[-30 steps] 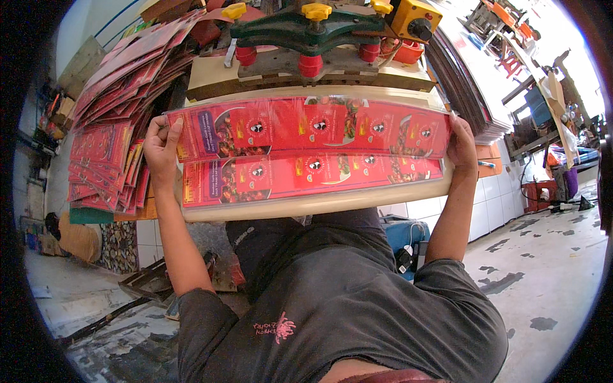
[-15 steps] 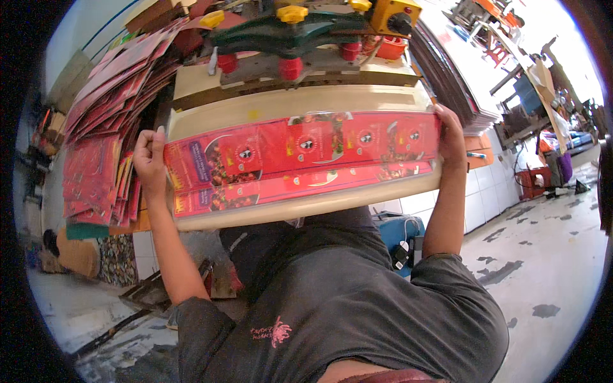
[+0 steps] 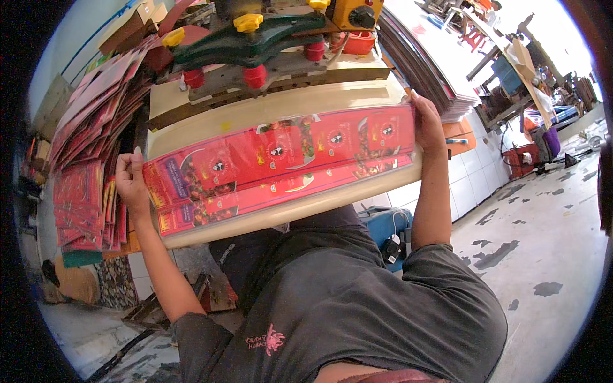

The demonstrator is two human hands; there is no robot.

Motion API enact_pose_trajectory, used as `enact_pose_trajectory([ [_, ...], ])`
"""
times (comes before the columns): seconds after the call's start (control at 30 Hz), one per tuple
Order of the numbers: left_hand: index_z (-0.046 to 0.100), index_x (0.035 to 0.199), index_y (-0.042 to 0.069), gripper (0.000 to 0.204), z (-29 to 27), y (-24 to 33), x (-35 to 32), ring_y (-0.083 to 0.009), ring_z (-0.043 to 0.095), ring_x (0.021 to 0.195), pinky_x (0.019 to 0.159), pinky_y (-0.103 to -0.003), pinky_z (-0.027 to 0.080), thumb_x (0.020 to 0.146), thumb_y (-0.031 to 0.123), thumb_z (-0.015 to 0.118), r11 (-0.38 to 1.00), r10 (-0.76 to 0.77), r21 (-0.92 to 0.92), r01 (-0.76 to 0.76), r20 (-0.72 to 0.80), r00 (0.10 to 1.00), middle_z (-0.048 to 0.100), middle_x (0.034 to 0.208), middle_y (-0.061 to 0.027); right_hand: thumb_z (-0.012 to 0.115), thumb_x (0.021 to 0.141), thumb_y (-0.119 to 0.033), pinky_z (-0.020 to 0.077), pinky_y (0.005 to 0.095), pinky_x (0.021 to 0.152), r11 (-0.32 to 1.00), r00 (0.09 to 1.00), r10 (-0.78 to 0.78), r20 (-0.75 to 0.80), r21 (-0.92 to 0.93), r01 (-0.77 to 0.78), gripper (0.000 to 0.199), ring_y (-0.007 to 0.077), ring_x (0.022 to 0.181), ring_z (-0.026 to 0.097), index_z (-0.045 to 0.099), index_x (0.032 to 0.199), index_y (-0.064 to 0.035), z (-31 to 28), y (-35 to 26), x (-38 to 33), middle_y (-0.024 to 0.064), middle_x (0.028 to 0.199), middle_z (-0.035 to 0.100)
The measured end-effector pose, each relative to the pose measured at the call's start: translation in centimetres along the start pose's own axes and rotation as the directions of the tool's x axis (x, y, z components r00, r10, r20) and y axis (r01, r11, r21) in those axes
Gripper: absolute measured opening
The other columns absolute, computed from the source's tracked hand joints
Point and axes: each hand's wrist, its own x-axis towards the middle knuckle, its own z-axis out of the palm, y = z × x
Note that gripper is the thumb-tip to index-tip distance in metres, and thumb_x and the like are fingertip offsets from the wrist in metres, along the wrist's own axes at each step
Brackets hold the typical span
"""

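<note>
A long red printed sheet (image 3: pixel 255 165) with food pictures and a purple block at its left end lies across a cream board (image 3: pixel 300 225), its surface glossy. At the sheet's left end, my left hand (image 3: pixel 132 184) is closed on the edge, thumb up and fingers curled. My right hand (image 3: pixel 428 122) grips the opposite end near its far corner, with some fingers hidden beneath or behind it. Just beyond the sheet stands a dark green clamp bar (image 3: pixel 255 38) with yellow knobs and red feet.
Stacks of red printed sheets (image 3: pixel 83 191) lean at the left. A yellow control box (image 3: pixel 357 14) with a black dial sits behind, near a red container (image 3: pixel 359 43). A tall pile of flat boards (image 3: pixel 428 64) stands to the right. A blue box (image 3: pixel 383 223) with a cable is below.
The whole view has shifted, so the machine and sheet appear farther left and slightly more tilted. Both hands keep their grip on the sheet's ends.
</note>
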Motion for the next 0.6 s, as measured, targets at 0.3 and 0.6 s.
enact_pose_trajectory([
  [0.3, 0.05, 0.082, 0.011, 0.03, -0.2, 0.1, 0.2, 0.0003, 0.028, 0.064, 0.057, -0.02, 0.023, 0.106, 0.024, 0.063, 0.998, -0.037, 0.044, 0.037, -0.004, 0.999, 0.035, 0.07, 0.0104, 0.047, 0.11, -0.037, 0.0523, 0.0256, 0.067, 1.0, 1.0, -0.012, 0.008, 0.003, 0.012, 0.045, 0.0109, 0.07, 0.064, 0.066, 0.09, -0.0025, 0.5, -0.2, 0.3, 0.004, 0.078, 0.067],
  [0.6, 0.053, 0.084, 0.009, 0.028, -1.5, -0.6, 0.1, -0.0007, 0.033, 0.069, 0.06, -0.02, 0.027, 0.103, 0.023, 0.066, 0.998, -0.065, -0.005, 0.065, -0.018, 0.998, 0.039, 0.076, 0.0083, 0.054, 0.107, -0.037, 0.0416, 0.0226, 0.066, 0.986, 0.982, -0.132, -0.132, -0.124, 0.115, 0.043, 0.0079, 0.07, 0.054, 0.069, 0.089, -0.0017, 0.6, 0.1, 0.8, -0.0009, 0.078, 0.06],
])
